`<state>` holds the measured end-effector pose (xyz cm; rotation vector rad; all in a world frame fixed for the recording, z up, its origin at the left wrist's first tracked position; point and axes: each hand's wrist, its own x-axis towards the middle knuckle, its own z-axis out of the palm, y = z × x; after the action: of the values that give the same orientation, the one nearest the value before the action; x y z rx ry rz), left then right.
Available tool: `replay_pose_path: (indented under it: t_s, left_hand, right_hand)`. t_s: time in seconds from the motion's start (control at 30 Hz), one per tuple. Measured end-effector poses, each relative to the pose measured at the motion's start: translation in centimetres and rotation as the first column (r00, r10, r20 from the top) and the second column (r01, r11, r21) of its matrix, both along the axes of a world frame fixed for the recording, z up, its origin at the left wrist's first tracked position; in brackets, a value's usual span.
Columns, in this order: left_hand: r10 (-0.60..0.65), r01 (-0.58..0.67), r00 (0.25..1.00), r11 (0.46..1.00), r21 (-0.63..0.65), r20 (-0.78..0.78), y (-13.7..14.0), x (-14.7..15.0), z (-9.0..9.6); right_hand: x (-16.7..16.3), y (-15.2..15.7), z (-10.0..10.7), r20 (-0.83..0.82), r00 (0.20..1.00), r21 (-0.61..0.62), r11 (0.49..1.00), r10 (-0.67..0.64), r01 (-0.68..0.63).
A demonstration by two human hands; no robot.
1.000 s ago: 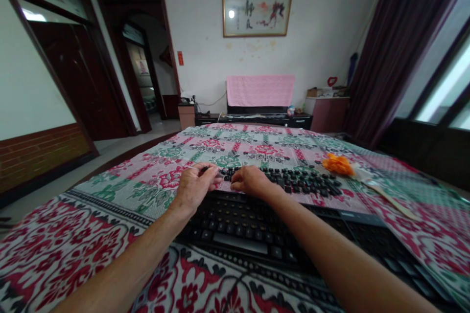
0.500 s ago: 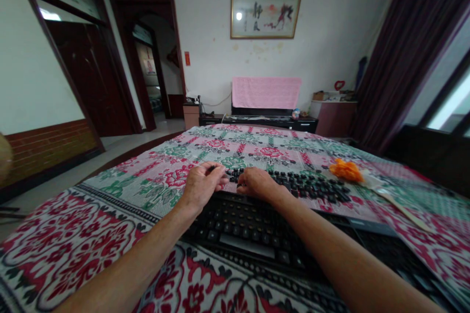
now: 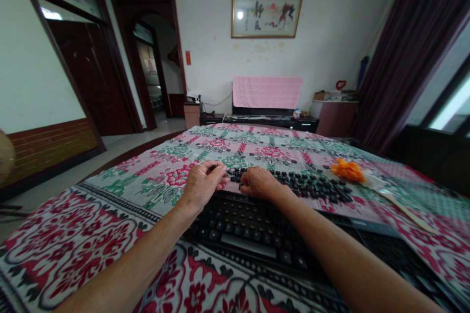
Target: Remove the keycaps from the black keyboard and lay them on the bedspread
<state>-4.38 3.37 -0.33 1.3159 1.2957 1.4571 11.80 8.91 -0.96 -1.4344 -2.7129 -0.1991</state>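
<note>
A black keyboard (image 3: 242, 225) lies in front of me with many of its keycaps off and brassy spots showing in the bare rows. Behind it, loose black keycaps (image 3: 312, 185) are spread over the cloth. My left hand (image 3: 203, 183) is pinched at the keyboard's upper left edge. Something small and dark shows between thumb and fingers, and a thin pale line sticks out to the left; I cannot tell what it is. My right hand (image 3: 259, 182) is curled closed beside the keycaps' left end, its fingertips low by the cloth and their grasp hidden.
A patterned tablecloth (image 3: 91, 234) covers the table. To the right lie an orange ruffled tuft (image 3: 348, 170) and a pale-handled brush-like tool (image 3: 406, 211). A second dark keyboard-like panel (image 3: 400, 249) lies partly under my right forearm. Beyond stands a low cabinet with a pink cloth (image 3: 268, 92).
My right hand has shifted slightly right and its fingers have curled in more. The left hand keeps its pinch almost unmoved. The whole view has shifted a little.
</note>
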Motion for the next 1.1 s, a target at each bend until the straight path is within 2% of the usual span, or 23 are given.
replay_pose_path:
  t_s: [0.47,0.73,1.1]
  left_hand:
    - [0.01,-0.009,0.999,1.0,-0.016,0.048,0.02,0.1,0.19]
    - [0.008,-0.009,1.0,1.0,-0.019,-0.012,-0.02,-0.01,0.14]
    - [0.022,-0.024,0.998,0.999,-0.045,-0.059,-0.07,-0.06,0.35]
  right_hand:
    - [-0.2,0.61,-0.45,0.08,0.996,-0.002,0.999,-0.046,0.046]
    - [-0.05,0.43,-0.44,0.04,0.994,0.0,0.995,-0.098,0.098]
    - [-0.07,0.16,0.0,0.014,0.996,0.022,0.996,-0.089,0.088]
